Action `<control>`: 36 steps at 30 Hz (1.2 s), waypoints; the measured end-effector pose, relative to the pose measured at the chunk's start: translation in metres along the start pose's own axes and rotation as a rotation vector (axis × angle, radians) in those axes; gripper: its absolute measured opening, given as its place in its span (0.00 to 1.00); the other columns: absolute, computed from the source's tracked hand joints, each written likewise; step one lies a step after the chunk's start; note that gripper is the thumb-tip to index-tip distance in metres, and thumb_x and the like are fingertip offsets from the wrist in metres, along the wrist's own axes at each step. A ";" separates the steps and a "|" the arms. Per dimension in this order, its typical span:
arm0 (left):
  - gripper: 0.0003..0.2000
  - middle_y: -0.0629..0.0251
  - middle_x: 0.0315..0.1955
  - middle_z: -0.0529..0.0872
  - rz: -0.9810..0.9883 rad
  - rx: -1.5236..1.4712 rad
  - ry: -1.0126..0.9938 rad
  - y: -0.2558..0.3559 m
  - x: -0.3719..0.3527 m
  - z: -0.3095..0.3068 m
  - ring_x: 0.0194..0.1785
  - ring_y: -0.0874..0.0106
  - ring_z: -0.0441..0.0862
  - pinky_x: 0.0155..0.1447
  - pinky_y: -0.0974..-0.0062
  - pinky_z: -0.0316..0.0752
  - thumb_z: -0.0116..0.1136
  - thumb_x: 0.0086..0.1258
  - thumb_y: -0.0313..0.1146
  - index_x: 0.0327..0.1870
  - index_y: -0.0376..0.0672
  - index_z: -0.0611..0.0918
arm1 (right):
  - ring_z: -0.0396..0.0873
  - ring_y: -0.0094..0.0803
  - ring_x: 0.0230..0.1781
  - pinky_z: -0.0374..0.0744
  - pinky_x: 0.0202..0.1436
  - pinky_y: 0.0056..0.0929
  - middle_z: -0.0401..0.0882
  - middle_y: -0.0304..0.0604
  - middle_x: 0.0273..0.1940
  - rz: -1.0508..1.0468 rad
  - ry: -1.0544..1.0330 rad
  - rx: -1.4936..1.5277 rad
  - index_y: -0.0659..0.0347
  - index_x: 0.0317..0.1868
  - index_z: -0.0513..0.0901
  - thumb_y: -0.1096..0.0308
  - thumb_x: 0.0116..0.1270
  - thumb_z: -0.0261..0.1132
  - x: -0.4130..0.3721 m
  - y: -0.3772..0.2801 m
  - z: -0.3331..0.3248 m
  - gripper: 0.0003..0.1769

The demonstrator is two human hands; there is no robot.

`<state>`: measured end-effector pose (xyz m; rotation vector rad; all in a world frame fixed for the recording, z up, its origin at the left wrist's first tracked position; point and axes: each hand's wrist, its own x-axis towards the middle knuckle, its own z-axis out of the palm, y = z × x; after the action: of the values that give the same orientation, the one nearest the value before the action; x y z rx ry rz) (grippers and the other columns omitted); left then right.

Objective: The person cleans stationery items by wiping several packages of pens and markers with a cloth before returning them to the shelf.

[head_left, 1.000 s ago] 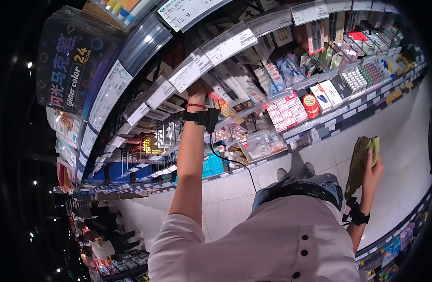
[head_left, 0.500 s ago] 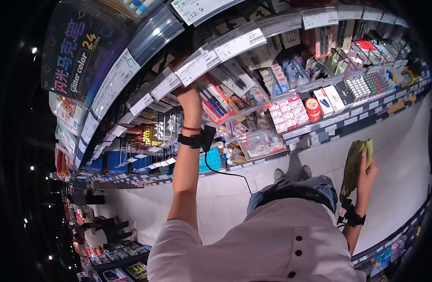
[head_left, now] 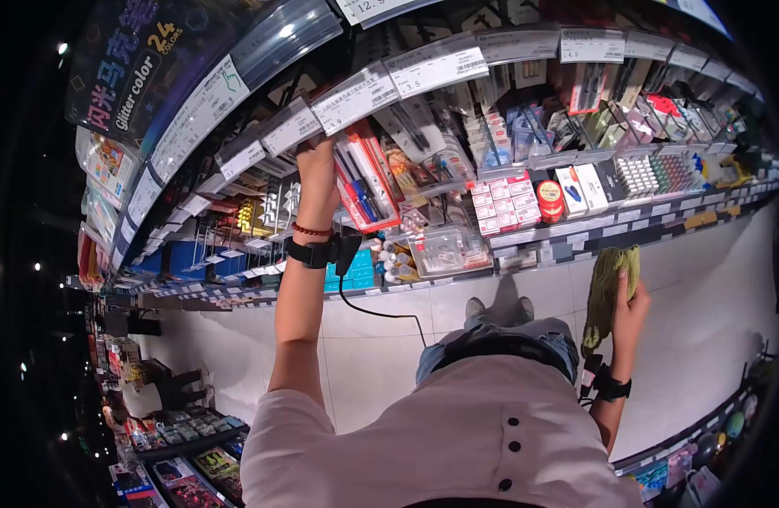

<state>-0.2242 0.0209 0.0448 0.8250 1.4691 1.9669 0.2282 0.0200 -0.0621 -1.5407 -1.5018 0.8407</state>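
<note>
My left hand (head_left: 317, 173) reaches up to the shelf edge, just under the price labels (head_left: 353, 100). Its fingers are hidden behind the labels and in shadow, so what they touch does not show. Right beside it hang red-and-white pen packs (head_left: 364, 182). A dark band with a black device (head_left: 321, 252) is on the left wrist. My right hand (head_left: 631, 311), low on the right over the floor, is closed round a crumpled green cloth (head_left: 604, 298) that hangs down.
Shelves of stationery curve across the top, with small red-and-white boxes (head_left: 504, 203) and a clear plastic case (head_left: 450, 251) lower down. A black cable (head_left: 377, 314) runs from the left wrist. Another person (head_left: 156, 396) is far off at lower left. Display racks (head_left: 190, 461) stand below.
The view has shifted, so the shelves and body appear farther left. My left hand is still at the shelf edge, beside the pen packs. The green cloth is still in my right hand.
</note>
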 end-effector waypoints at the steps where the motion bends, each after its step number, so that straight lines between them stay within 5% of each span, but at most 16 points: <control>1: 0.12 0.63 0.38 0.79 0.017 -0.017 -0.007 0.000 -0.002 0.003 0.38 0.76 0.77 0.41 0.79 0.72 0.52 0.62 0.27 0.44 0.31 0.75 | 0.59 0.19 0.20 0.61 0.21 0.23 0.66 0.36 0.17 -0.007 0.001 0.002 0.69 0.29 0.75 0.60 0.66 0.54 0.001 0.000 0.001 0.18; 6: 0.13 0.63 0.37 0.80 -0.042 -0.087 -0.011 0.000 -0.008 0.010 0.35 0.75 0.78 0.39 0.78 0.74 0.50 0.66 0.35 0.43 0.32 0.75 | 0.60 0.19 0.20 0.63 0.22 0.23 0.67 0.36 0.17 -0.041 -0.003 0.033 0.70 0.29 0.75 0.60 0.66 0.54 0.005 -0.001 0.002 0.18; 13: 0.18 0.63 0.44 0.78 -0.160 -0.258 -0.088 0.006 -0.016 0.007 0.44 0.71 0.78 0.48 0.72 0.75 0.41 0.70 0.45 0.50 0.40 0.72 | 0.57 0.19 0.20 0.62 0.22 0.23 0.62 0.36 0.15 -0.035 -0.055 -0.042 0.71 0.24 0.73 0.62 0.65 0.55 0.011 0.003 -0.002 0.18; 17: 0.19 0.64 0.43 0.79 -0.188 -0.307 -0.112 0.018 -0.021 0.012 0.45 0.72 0.77 0.49 0.74 0.74 0.41 0.70 0.46 0.50 0.40 0.72 | 0.65 0.22 0.23 0.66 0.28 0.23 0.69 0.41 0.21 -0.193 -0.084 0.126 0.74 0.23 0.72 0.76 0.55 0.56 0.016 -0.007 0.002 0.08; 18: 0.15 0.64 0.38 0.80 -0.118 -0.327 -0.063 0.021 -0.025 0.019 0.39 0.74 0.79 0.43 0.77 0.75 0.45 0.69 0.40 0.45 0.37 0.74 | 0.68 0.25 0.25 0.67 0.30 0.23 0.71 0.42 0.25 -0.153 -0.114 0.158 0.75 0.23 0.72 0.79 0.51 0.56 0.017 -0.010 0.003 0.05; 21: 0.11 0.65 0.38 0.79 0.375 0.297 0.011 0.006 -0.029 0.008 0.39 0.76 0.77 0.44 0.78 0.71 0.53 0.64 0.32 0.44 0.37 0.73 | 0.67 0.24 0.24 0.67 0.30 0.23 0.70 0.42 0.24 -0.169 -0.092 0.186 0.74 0.23 0.72 0.78 0.52 0.56 0.020 -0.008 0.011 0.06; 22: 0.13 0.66 0.39 0.78 0.354 0.410 0.015 0.001 -0.031 0.000 0.41 0.77 0.76 0.45 0.78 0.70 0.57 0.61 0.31 0.44 0.37 0.73 | 0.67 0.24 0.25 0.67 0.30 0.22 0.71 0.41 0.25 -0.145 -0.131 0.194 0.74 0.23 0.72 0.79 0.51 0.56 0.021 -0.007 0.011 0.04; 25: 0.14 0.66 0.40 0.78 0.193 -0.018 0.060 -0.016 -0.049 -0.010 0.42 0.77 0.75 0.46 0.78 0.70 0.57 0.61 0.33 0.45 0.37 0.72 | 0.67 0.22 0.26 0.67 0.32 0.19 0.72 0.38 0.26 -0.132 -0.174 0.230 0.71 0.29 0.74 0.80 0.50 0.55 0.024 -0.002 0.019 0.04; 26: 0.15 0.67 0.40 0.77 0.104 -0.130 0.033 -0.019 -0.063 -0.004 0.41 0.76 0.75 0.47 0.77 0.70 0.55 0.62 0.36 0.47 0.39 0.71 | 0.70 0.22 0.28 0.69 0.35 0.18 0.74 0.36 0.29 -0.143 -0.192 0.322 0.66 0.37 0.74 0.81 0.49 0.54 0.026 -0.001 0.024 0.12; 29: 0.23 0.67 0.42 0.77 -0.203 -0.267 -0.160 -0.046 -0.098 0.006 0.44 0.75 0.76 0.50 0.74 0.72 0.55 0.61 0.48 0.50 0.41 0.70 | 0.73 0.23 0.32 0.71 0.40 0.20 0.74 0.38 0.34 0.074 -0.413 0.715 0.64 0.43 0.73 0.79 0.53 0.55 0.029 -0.030 0.040 0.15; 31: 0.31 0.65 0.40 0.78 -0.532 -0.417 -0.353 -0.061 -0.118 0.025 0.44 0.69 0.76 0.53 0.69 0.71 0.55 0.53 0.61 0.50 0.45 0.73 | 0.76 0.26 0.38 0.74 0.43 0.23 0.77 0.42 0.39 0.321 -0.840 0.796 0.65 0.46 0.74 0.70 0.58 0.59 0.039 -0.043 0.051 0.15; 33: 0.34 0.62 0.39 0.79 -0.589 -0.556 -0.367 -0.076 -0.133 0.065 0.43 0.67 0.77 0.49 0.69 0.74 0.53 0.50 0.65 0.49 0.44 0.73 | 0.75 0.26 0.44 0.74 0.46 0.22 0.75 0.43 0.47 0.636 -1.296 0.844 0.64 0.51 0.72 0.60 0.65 0.56 0.045 -0.043 0.069 0.19; 36: 0.36 0.59 0.38 0.79 -0.750 -0.569 -0.493 -0.112 -0.141 0.102 0.42 0.68 0.78 0.47 0.70 0.75 0.50 0.51 0.67 0.48 0.40 0.73 | 0.75 0.32 0.47 0.73 0.51 0.28 0.75 0.46 0.48 0.873 -1.576 1.080 0.66 0.53 0.70 0.47 0.58 0.59 0.032 0.021 0.105 0.32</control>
<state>-0.0475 0.0101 -0.0627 0.3712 0.7064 1.3521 0.1467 0.0628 -0.1258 -0.3884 -0.6108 3.1265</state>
